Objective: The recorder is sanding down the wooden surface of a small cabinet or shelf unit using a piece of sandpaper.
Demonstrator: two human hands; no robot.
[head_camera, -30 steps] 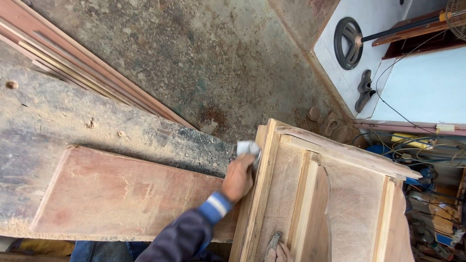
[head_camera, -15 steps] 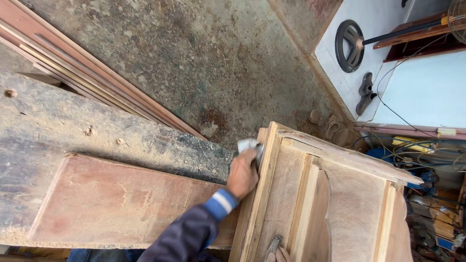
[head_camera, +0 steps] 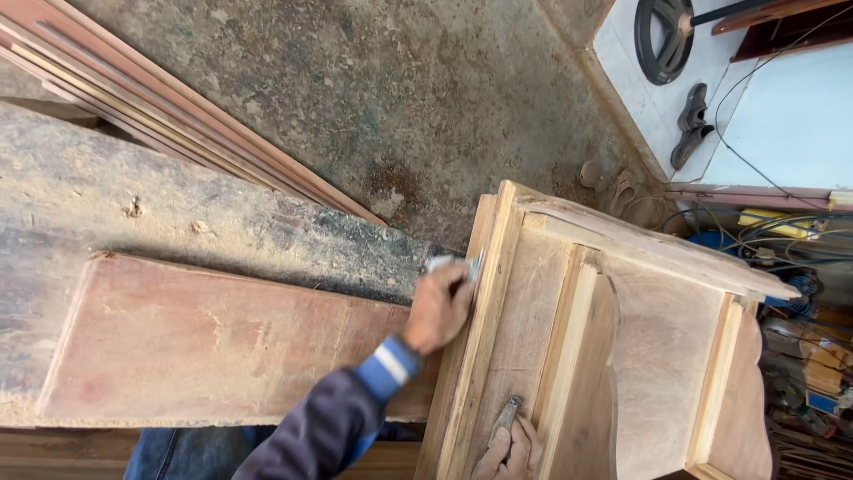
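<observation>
My left hand point(head_camera: 437, 307) is curled shut on a folded grey sandpaper sheet point(head_camera: 451, 264), pressed to the pale wooden cabinet frame point(head_camera: 569, 338)'s outer edge at 12 o'clock. My right hand point(head_camera: 508, 449), at 5 o'clock, clamps a small grey tool point(head_camera: 504, 418) flat against the frame. A reddish board point(head_camera: 222, 342) lies at 9 o'clock on the dusty desk point(head_camera: 178, 222).

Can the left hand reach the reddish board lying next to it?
Probably yes. The left hand, holding grey sandpaper against the wooden frame, sits just beside the reddish board, with nothing between them.
</observation>
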